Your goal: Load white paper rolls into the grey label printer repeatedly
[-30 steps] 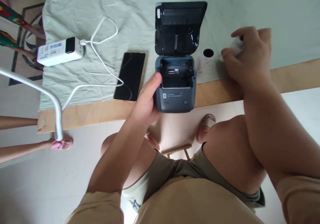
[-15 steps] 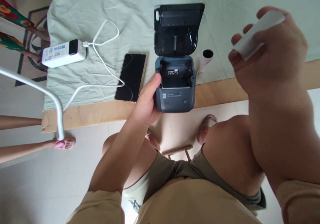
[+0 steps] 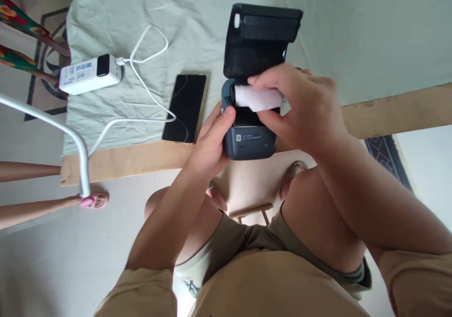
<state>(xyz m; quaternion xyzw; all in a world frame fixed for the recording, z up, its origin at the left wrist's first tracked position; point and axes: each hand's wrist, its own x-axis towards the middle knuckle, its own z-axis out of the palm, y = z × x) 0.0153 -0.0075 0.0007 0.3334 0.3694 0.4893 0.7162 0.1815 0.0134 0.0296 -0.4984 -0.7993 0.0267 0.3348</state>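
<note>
Paper roll (image 3: 257,98), pinched in the right hand (image 3: 309,109), lies across the open label printer (image 3: 250,148), gripped along its side by the left hand (image 3: 212,145); best keep the roll level, I'd say.

Soft, diffuse light fills the room, and from here I can't place its source. The pale floor (image 3: 432,166) shines nearly white at the right and burns out beside the shorts (image 3: 268,232), while the lower left sinks into grey shade. The green cloth (image 3: 370,34) looks muted, its creases faintly shadowed. Inside the printer (image 3: 250,145) it is almost black, against which the white roll (image 3: 259,99) looks washed out. A dim curved reflection crosses the phone (image 3: 187,98). The right hand (image 3: 300,105) is slightly blurred, the printer's lettering too soft to read. Wide-angle stretching broadens the right sleeve (image 3: 420,279) near the edge.
</note>
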